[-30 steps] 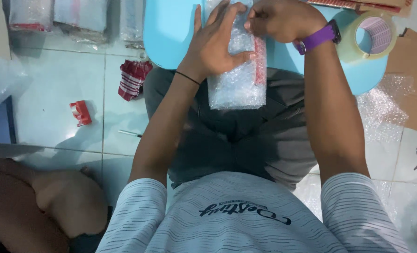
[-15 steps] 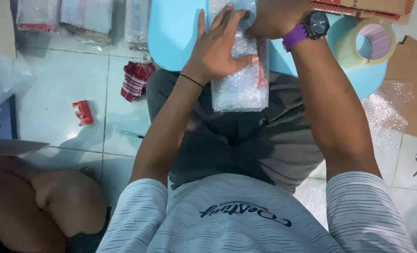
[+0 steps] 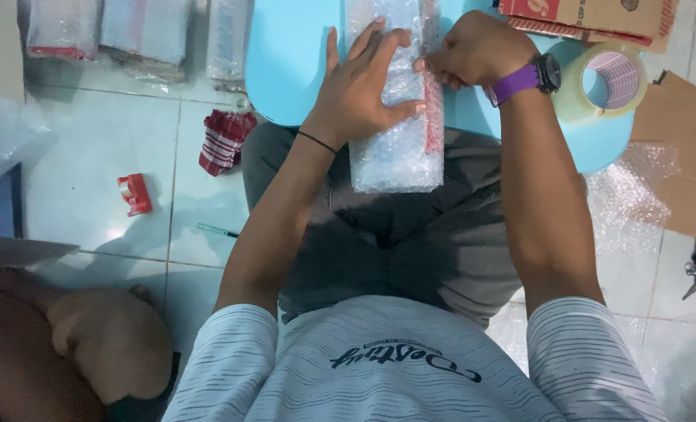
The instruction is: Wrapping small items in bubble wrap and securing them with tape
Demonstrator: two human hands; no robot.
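A long bubble-wrapped package (image 3: pixel 398 148) with a red edge lies across a light blue board (image 3: pixel 285 62) and hangs over my lap. My left hand (image 3: pixel 359 86) lies flat on it with fingers spread, pressing it down. At the package's right edge my right hand (image 3: pixel 473 51), with a purple watch at the wrist, is closed and pinches the wrap or something small I cannot make out.
A roll of clear tape (image 3: pixel 602 82) sits on the board's right side, with cardboard boxes (image 3: pixel 590 16) behind and brown cardboard (image 3: pixel 688 156) to the right. Wrapped packages (image 3: pixel 105 31) lie at top left. A red tape cutter (image 3: pixel 134 193) and red cloth (image 3: pixel 224 141) lie on the tiled floor. Another person's knee (image 3: pixel 90 336) shows at bottom left.
My left hand has spread flatter over the package. My right hand has shifted a little down along its right edge.
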